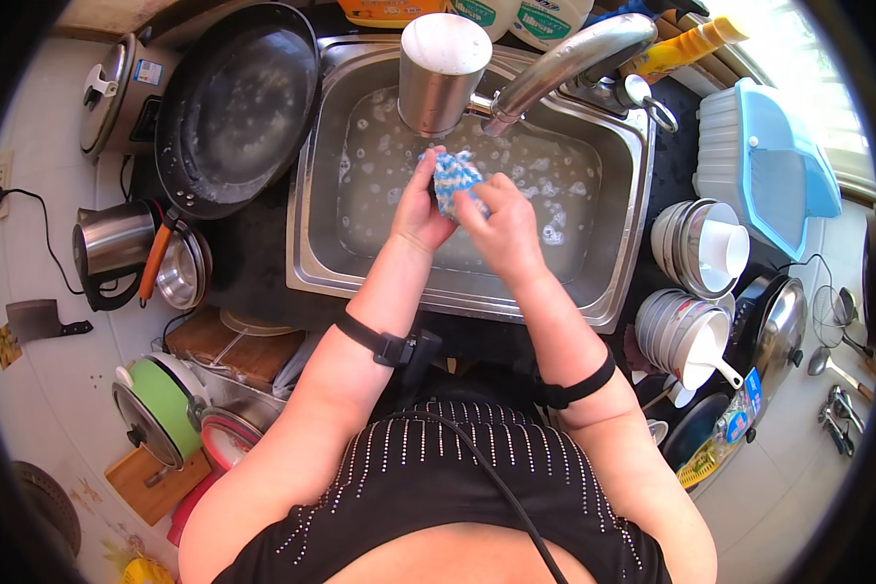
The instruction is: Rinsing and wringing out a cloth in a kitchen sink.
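Note:
A blue-and-white knitted scrubbing cloth [454, 181] is between my hands, above the steel sink basin [303, 241]. My left hand [422, 208] cradles it from the left, thumb pointing up and the other fingers mostly hidden behind it. From the right, my right hand [505, 223] presses bent fingers onto the cloth. Whether something else lies under the cloth, I cannot tell. Cloudy water with patches of suds [547, 190] fills the basin below. Just beyond my hands, the curved steel faucet [573, 62] reaches over the basin, and a steel cylinder [438, 80] with a white top stands beside its spout.
Left of the sink sits a large wet frying pan [241, 109], with an electric kettle [117, 244] nearby. Stacked bowls [679, 328] crowd the right counter beside a light-blue lidded rack [774, 175]. Detergent bottles [547, 22] line the back. A cable [482, 467] crosses my chest.

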Tool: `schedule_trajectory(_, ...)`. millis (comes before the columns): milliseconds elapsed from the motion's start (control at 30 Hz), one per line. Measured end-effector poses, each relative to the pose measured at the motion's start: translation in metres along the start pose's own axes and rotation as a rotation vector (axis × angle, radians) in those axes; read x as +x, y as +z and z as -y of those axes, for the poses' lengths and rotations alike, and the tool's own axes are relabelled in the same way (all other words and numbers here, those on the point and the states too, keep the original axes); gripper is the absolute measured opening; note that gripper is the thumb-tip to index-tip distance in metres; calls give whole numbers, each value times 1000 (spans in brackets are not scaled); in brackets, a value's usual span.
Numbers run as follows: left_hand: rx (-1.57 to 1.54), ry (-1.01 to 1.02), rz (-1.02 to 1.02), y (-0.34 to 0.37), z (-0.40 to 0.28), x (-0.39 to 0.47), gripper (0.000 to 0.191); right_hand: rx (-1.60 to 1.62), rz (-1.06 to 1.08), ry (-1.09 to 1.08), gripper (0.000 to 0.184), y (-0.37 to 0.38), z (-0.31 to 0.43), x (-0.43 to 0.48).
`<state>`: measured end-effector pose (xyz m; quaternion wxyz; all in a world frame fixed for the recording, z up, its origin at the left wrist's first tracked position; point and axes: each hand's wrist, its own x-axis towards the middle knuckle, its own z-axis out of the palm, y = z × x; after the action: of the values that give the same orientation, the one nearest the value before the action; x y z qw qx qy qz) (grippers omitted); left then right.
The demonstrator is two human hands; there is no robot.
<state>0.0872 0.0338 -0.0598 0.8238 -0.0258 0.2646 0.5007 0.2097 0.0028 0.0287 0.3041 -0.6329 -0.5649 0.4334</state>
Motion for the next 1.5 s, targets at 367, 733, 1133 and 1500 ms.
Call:
schedule_trajectory(367, 130, -94, -348, 37, 42, 7, 33, -445, -94, 168, 31, 24, -44, 54)
schedule_trajectory(733, 125, -204, -172, 31, 30, 8, 38, -412, -103, 170, 40, 43, -47, 58)
schedule_trajectory(1133, 192, -169, 139, -13, -6, 0, 39, -325, -94, 231, 32, 52, 28, 21)
schedule_trajectory(1500, 119, -85, 47, -21, -27, 12, 34, 669, 10, 501, 26, 5, -95, 58)
